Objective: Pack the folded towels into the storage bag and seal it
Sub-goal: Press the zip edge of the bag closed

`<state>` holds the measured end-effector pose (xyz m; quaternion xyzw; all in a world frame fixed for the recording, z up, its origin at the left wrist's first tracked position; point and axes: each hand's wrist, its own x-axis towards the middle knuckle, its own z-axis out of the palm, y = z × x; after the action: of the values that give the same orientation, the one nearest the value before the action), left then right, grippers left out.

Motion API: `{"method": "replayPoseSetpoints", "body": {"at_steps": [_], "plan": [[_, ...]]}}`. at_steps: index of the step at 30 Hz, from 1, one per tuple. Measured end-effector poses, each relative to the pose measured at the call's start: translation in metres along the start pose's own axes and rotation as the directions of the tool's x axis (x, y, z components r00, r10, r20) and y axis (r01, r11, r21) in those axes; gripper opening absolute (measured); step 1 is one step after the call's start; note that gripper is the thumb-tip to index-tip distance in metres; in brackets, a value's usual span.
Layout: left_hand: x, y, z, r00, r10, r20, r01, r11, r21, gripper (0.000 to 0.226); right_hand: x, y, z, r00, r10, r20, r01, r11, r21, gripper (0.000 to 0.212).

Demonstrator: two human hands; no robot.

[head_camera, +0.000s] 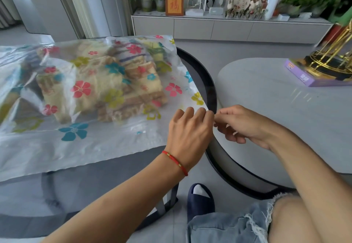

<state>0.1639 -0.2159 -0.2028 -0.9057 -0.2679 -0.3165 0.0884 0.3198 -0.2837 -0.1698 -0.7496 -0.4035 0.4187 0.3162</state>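
The storage bag [82, 94] lies on the desk [106, 168], folded towels [106, 82] inside. At its near right corner, both hands, left hand [187, 128] and right hand [241, 126], pinch the edge with curled fingers. An uneven pinch could leave the seal partly open.

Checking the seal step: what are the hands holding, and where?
Both hands, left hand and right hand, pinch the storage bag at its near right corner, where the open edge ends.
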Motion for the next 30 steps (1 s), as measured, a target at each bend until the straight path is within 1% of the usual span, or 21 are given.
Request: {"method": "replayPoseSetpoints", "body": {"at_steps": [3, 4, 5, 7, 9, 11, 14, 16, 18, 20, 22, 25, 28, 30], "plan": [[-0.002, 0.001, 0.004, 0.998, -0.056, -0.031, 0.054, 0.997, -0.06, 0.013, 0.0, 0.002, 0.0, 0.999, -0.037, 0.012, 0.037, 0.998, -0.046, 0.031], [-0.003, 0.0, 0.006, 0.997, -0.073, -0.018, 0.071, 0.994, -0.081, 0.007, 0.0, 0.002, 0.0, 0.999, -0.049, 0.005, 0.049, 0.997, -0.063, 0.029], [-0.004, 0.0, 0.007, 0.995, -0.103, -0.003, 0.102, 0.99, -0.1, 0.005, 0.001, 0.001, 0.001, 0.998, -0.058, 0.003, 0.058, 0.996, -0.073, 0.028], [-0.007, 0.0, 0.009, 0.985, -0.166, 0.047, 0.172, 0.973, -0.153, 0.013, 0.003, 0.0, 0.002, 0.999, -0.052, 0.016, 0.053, 0.996, -0.069, 0.027], [-0.011, -0.002, 0.011, 0.971, -0.215, 0.101, 0.232, 0.949, -0.212, 0.01, 0.006, -0.001, 0.007, 0.999, -0.015, 0.038, 0.018, 0.997, -0.077, 0.029], [-0.013, -0.005, 0.014, 0.962, -0.228, 0.15, 0.261, 0.929, -0.26, 0.017, 0.01, -0.003, 0.012, 0.999, 0.007, 0.044, -0.002, 0.994, -0.105, 0.03], [-0.013, -0.008, 0.016, 0.967, -0.204, 0.153, 0.24, 0.928, -0.284, 0.012, 0.017, -0.005, 0.018, 1.0, 0.012, 0.005, -0.011, 0.992, -0.126, 0.04], [-0.013, -0.009, 0.017, 0.975, -0.181, 0.132, 0.212, 0.935, -0.285, 0.008, 0.02, -0.004, 0.02, 1.0, 0.029, 0.002, -0.029, 0.997, -0.068, 0.041], [-0.013, -0.01, 0.02, 0.986, -0.142, 0.084, 0.161, 0.944, -0.288, 0.01, 0.022, -0.002, 0.023, 0.999, 0.036, -0.011, -0.036, 0.999, 0.009, 0.037], [-0.012, -0.012, 0.021, 0.997, -0.072, 0.011, 0.072, 0.967, -0.245, 0.015, 0.023, 0.002, 0.025, 0.999, 0.039, -0.035, -0.036, 0.995, 0.091, 0.036], [-0.012, -0.013, 0.021, 1.0, -0.01, -0.026, 0.006, 0.987, -0.159, 0.017, 0.022, 0.006, 0.026, 0.998, 0.041, -0.054, -0.033, 0.989, 0.147, 0.037], [-0.015, -0.016, 0.021, 0.997, 0.019, -0.079, -0.024, 0.998, -0.058, 0.016, 0.019, 0.012, 0.02, 0.996, 0.031, -0.086, -0.012, 0.977, 0.214, 0.035], [-0.016, -0.017, 0.019, 0.991, 0.039, -0.125, -0.044, 0.998, -0.044, 0.011, 0.015, 0.015, 0.011, 0.994, -0.007, -0.106, 0.028, 0.979, 0.201, 0.037], [-0.017, -0.016, 0.017, 0.992, 0.044, -0.12, -0.05, 0.998, -0.042, 0.011, 0.013, 0.012, 0.009, 0.996, 0.006, -0.085, 0.01, 0.983, 0.186, 0.028]]}}
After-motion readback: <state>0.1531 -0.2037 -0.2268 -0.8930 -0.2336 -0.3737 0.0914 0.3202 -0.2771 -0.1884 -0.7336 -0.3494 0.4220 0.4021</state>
